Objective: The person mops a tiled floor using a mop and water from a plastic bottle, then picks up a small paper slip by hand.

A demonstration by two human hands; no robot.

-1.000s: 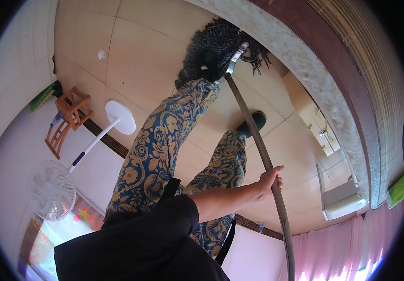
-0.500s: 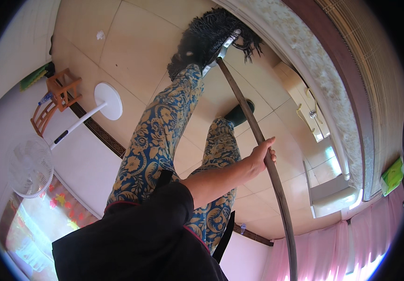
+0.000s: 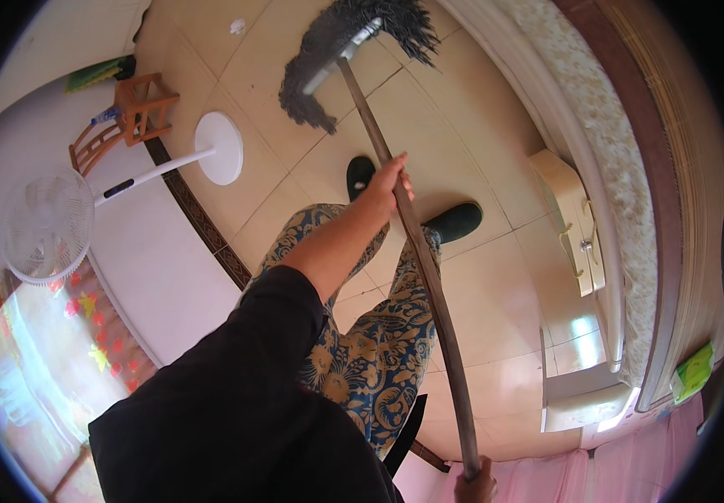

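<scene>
A mop with dark grey strands (image 3: 337,27) lies on the tiled floor ahead of my feet. A pale metal bar holds the strands, and a long wooden handle (image 3: 433,285) slants from it back toward me. My left hand (image 3: 385,186) is closed round the handle partway up from the mop head. Lower in view, my right hand (image 3: 475,484) grips the handle's near end and is partly cut off by the picture's edge. My two dark shoes (image 3: 456,222) stand on the floor behind the mop head, with the handle passing over between them.
On the left are a white standing fan (image 3: 47,225) with a round base and a small wooden chair (image 3: 144,109). A cream cabinet (image 3: 567,222) stands under the counter (image 3: 622,126) on the right. Pink curtains (image 3: 538,482) hang low right. White scrap (image 3: 237,27) lies far left.
The mop head has moved forward and left, away from my foot. My left hand has gone forward and left with the handle. My right hand has come into view at the lower edge.
</scene>
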